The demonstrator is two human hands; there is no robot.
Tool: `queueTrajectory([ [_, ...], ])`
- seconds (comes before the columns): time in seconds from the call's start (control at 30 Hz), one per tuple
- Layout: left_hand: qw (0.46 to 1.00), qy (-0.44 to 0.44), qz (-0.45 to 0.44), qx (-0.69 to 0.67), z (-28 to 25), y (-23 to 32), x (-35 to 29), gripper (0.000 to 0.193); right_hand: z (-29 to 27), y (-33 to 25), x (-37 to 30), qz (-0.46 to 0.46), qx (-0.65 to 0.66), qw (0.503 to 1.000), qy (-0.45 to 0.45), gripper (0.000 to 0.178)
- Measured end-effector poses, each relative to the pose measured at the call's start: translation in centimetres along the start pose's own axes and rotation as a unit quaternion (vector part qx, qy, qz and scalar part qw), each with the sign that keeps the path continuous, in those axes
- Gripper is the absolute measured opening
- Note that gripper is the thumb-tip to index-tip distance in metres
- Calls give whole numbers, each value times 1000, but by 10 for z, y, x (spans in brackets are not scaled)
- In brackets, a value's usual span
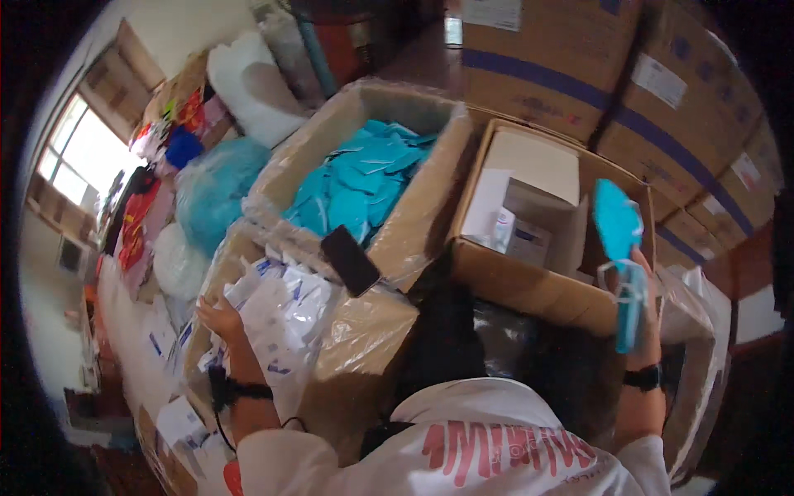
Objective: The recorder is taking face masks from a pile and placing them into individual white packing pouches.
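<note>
On the right, my right hand (649, 306) grips a teal folded face mask (616, 219) with white ear loops, above the near right part of an open cardboard box. Whether it is one mask or a small stack, I cannot tell. My left hand (222, 320) is at the left side of a plastic-lined carton (356, 339), its fingers apart and nothing seen in them. Below and beside it lie many white packets with blue print (285, 310). A larger lined carton (451, 124) behind holds a heap of teal masks (364, 178).
A dark phone (351, 260) rests where the two lined cartons meet. White inner boxes (529, 161) stand inside the open cardboard box (538, 285). Tall brown cartons (538, 74) are stacked behind on the right. Filled plastic bags (219, 194) crowd the left, near a window.
</note>
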State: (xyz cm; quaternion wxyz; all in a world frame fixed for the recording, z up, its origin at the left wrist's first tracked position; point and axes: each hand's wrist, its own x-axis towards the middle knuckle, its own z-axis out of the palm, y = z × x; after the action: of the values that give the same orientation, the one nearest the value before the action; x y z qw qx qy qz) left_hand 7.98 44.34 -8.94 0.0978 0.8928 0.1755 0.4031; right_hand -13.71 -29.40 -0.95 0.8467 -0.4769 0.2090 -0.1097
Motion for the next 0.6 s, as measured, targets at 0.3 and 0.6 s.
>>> queueTrajectory([
  [0.3, 678, -315, 379, -546, -144, 373, -87, 26, 122, 3, -34, -237, -478, 845, -28, 18],
  [0.6, 494, -585, 5, -643, -124, 445, -166, 42, 104, -22, -76, -223, -472, 853, -20, 21],
])
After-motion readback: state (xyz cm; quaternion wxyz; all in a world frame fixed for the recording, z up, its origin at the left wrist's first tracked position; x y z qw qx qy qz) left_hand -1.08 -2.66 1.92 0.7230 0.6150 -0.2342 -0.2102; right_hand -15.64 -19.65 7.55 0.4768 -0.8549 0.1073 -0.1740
